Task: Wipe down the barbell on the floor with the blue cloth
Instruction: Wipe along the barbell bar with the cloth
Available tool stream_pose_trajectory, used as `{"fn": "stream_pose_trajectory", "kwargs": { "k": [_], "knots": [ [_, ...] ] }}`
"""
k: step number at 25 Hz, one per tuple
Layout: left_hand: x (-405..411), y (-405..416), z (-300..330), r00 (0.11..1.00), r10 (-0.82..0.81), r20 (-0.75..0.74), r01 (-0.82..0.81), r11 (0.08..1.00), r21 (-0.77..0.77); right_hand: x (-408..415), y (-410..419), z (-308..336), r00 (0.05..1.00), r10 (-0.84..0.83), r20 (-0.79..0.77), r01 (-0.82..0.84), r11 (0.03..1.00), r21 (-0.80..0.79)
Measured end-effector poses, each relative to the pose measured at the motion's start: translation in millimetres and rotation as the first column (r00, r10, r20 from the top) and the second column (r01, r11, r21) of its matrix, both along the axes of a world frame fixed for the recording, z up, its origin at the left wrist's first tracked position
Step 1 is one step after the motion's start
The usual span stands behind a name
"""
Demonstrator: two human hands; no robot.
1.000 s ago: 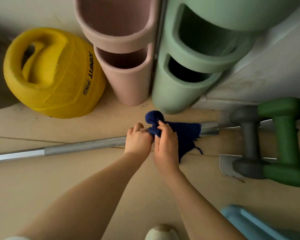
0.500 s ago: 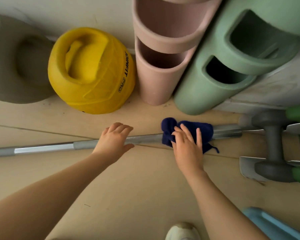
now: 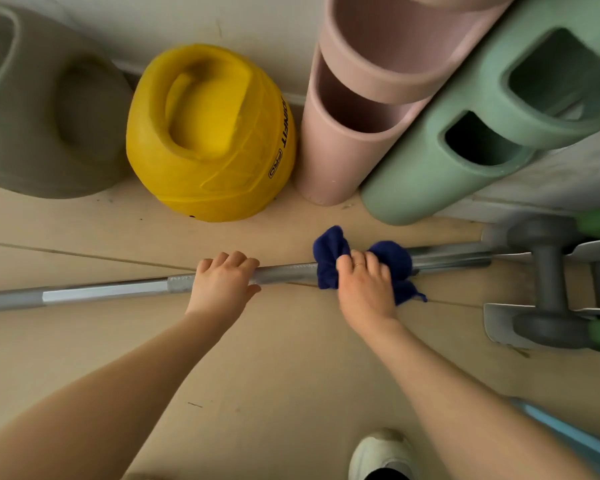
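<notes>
Barbell (image 3: 118,292) wiping is under way, by my reading. Nearest, a shoe (image 3: 381,452) stands on the floor (image 3: 274,375). Beyond it the bar lies flat across the floor; the left hand (image 3: 222,285) curls its fingers (image 3: 229,259) over it, steadying. Just beside, the right hand (image 3: 366,289) grips the blue cloth (image 3: 329,258) bunched around the bar near dumbbells (image 3: 548,282). Next: slide the cloth leftward along the shaft, shifting the left hand clear.

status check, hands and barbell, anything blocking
Left hand gripping barbell. Right hand holds blue cloth wrapped on bar. Grey dumbbell sits close by the bar's right end.
</notes>
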State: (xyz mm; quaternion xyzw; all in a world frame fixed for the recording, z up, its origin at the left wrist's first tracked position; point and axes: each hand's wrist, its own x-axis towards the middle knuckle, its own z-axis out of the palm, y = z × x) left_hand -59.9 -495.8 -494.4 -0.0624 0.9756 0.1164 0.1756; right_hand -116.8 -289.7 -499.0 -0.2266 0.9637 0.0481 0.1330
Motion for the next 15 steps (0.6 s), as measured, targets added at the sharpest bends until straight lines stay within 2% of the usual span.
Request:
{"fn": "stream_pose_trajectory", "kwargs": {
  "k": [2, 3, 4, 5, 7, 8, 10, 11, 14, 15],
  "knots": [
    [-2, -1, -2, 1.000, -0.007, -0.004, 0.007, 1.000, 0.000, 16, -18, 0, 0.994, 0.105, 0.040, -0.103, 0.993, -0.058],
    [-3, -1, -3, 1.000, -0.003, 0.015, 0.003, 1.000, 0.010, 13, -17, 2, 0.984, 0.141, 0.110, -0.132, 0.988, -0.083],
    [-4, -2, -5, 0.999, 0.007, 0.032, -0.008, 1.000, 0.021, 4, -13, 7, 0.978, 0.103, 0.183, -0.093, 0.994, -0.062],
    [-5, -3, -6, 0.999, 0.022, 0.041, -0.023, 0.999, 0.030, -6, -9, 10, 0.983, -0.022, 0.180, 0.030, 0.999, -0.040],
    [-7, -2, -7, 0.998, 0.043, 0.054, -0.045, 0.998, 0.038, -20, -5, 15, 0.941, -0.329, 0.081, 0.328, 0.944, 0.027],
    [-7, -2, -7, 0.997, 0.051, 0.058, -0.054, 0.998, 0.042, -19, -13, 14, 0.918, -0.388, 0.076, 0.384, 0.921, 0.061],
    [-7, -3, -7, 0.996, 0.051, 0.069, -0.054, 0.997, 0.047, -6, -44, 18, 0.925, -0.338, 0.172, 0.339, 0.941, 0.026],
    [-6, -4, -7, 0.997, 0.041, 0.068, -0.045, 0.997, 0.056, 3, -56, 20, 0.943, -0.253, 0.214, 0.263, 0.965, -0.016],
    [-8, -5, -6, 0.997, 0.022, 0.069, -0.026, 0.997, 0.069, 9, -52, 22, 0.981, 0.085, 0.177, -0.084, 0.996, -0.013],
    [-8, -6, -6, 0.997, 0.021, 0.069, -0.026, 0.997, 0.073, 0, -40, 22, 0.985, 0.079, 0.157, -0.089, 0.994, 0.056]
  ]
}}
